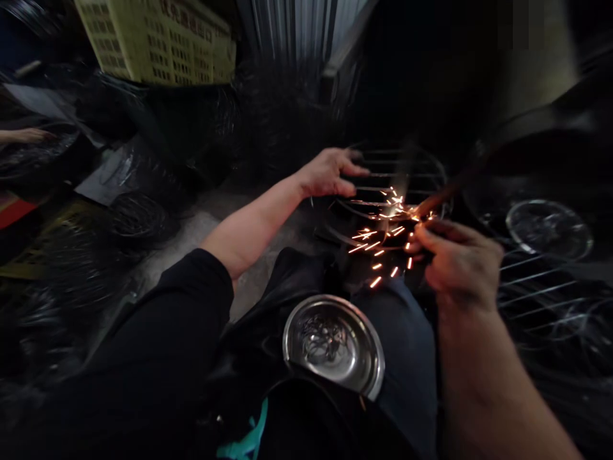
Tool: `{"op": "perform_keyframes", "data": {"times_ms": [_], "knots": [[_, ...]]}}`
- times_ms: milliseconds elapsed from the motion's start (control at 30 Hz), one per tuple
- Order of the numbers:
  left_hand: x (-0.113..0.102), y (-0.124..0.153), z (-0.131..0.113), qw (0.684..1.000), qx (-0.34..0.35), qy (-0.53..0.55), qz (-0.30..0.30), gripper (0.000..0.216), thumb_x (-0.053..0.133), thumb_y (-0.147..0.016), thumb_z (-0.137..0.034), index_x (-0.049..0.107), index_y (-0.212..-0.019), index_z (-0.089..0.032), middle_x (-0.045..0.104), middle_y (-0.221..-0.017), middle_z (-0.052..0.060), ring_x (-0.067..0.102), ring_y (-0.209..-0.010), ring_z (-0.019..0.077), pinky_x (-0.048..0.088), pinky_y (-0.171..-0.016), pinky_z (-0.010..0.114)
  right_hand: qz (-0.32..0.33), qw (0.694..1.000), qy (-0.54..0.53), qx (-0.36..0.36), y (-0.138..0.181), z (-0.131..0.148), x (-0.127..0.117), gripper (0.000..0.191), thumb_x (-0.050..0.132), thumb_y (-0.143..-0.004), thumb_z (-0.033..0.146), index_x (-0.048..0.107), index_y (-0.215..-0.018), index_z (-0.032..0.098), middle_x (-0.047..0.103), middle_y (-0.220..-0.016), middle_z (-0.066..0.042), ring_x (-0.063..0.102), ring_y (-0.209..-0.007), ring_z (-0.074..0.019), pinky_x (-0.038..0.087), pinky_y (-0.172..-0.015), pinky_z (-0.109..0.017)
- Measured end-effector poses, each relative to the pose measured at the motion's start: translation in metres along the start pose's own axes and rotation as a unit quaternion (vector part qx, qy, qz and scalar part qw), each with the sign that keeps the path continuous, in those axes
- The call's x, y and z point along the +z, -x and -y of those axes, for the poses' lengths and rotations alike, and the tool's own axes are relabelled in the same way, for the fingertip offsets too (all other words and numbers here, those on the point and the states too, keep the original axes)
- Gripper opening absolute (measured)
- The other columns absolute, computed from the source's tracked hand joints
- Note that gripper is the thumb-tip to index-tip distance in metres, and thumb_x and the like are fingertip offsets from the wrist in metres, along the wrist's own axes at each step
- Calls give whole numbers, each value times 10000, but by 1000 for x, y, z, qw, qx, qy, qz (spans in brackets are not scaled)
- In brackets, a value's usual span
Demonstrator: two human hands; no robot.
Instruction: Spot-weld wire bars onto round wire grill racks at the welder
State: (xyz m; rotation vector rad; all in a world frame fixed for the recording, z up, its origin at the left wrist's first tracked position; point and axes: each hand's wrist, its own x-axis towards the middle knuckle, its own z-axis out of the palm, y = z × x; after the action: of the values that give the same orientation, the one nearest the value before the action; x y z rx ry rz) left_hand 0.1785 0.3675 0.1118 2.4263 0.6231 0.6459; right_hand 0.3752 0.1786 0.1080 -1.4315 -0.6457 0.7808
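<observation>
A round wire grille (383,152) with parallel bars lies in front of me, partly lost in shadow. My left hand (328,174) reaches to its left edge with fingers apart; whether they touch the wire I cannot tell. At the near right side of the grille, my right hand (462,262) is closed in a pinch, and what sits between the fingertips is hidden by glare and blur. Bright sparks (395,204) fly off just beyond those fingertips, beside the tip of a dark reddish rod (447,190). In my lap rests a shiny metal bowl (354,364) with small wire pieces (323,338) inside.
Another wire grille (536,291) and a wire ring (548,229) lie at the right. A yellow plastic crate (177,48) stands at the upper left. Coiled wire (136,214) and wrapped bundles fill the left side, where another person's hand (31,135) shows.
</observation>
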Motion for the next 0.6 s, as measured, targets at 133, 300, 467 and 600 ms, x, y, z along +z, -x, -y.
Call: {"op": "perform_keyframes", "data": {"times_ms": [133, 300, 467, 600], "knots": [[5, -5, 0, 1000, 11, 27, -6, 431, 725, -653, -98, 756, -1075, -178, 673, -1173, 42, 631, -1096, 252, 493, -976, 405, 12, 998, 51, -34, 4, 1, -7, 204, 807, -651, 257, 727, -816, 165, 660, -660, -23, 599, -515, -139, 449, -462, -251], [1, -6, -10, 1000, 12, 7, -4, 436, 759, -614, -91, 769, -1035, -207, 682, -1058, 15, 642, -1012, 233, 528, -894, 358, -2, 908, 343, -241, 58, -19, -27, 172, 637, -867, 383, 741, -933, 264, 715, -950, -75, 662, -936, -267, 517, -854, -415], [1, -2, -18, 1000, 0, -3, -8, 392, 727, -642, -67, 766, -1011, -194, 682, -1011, 18, 641, -966, 220, 533, -867, 367, 441, 670, 594, -57, 136, -78, -13, 342, 489, -865, 142, 722, -1114, 169, 695, -1086, -136, 680, -893, -237, 502, -751, -316], [3, 8, -21, 999, -3, -11, -48, 412, 697, -603, -50, 769, -993, -161, 686, -1012, 39, 656, -941, 221, 532, -844, 352, 502, 582, 639, -20, 156, -95, -2, 378, 404, -878, 84, 754, -1011, 136, 661, -1159, -162, 649, -1030, -247, 459, -804, -294]]}}
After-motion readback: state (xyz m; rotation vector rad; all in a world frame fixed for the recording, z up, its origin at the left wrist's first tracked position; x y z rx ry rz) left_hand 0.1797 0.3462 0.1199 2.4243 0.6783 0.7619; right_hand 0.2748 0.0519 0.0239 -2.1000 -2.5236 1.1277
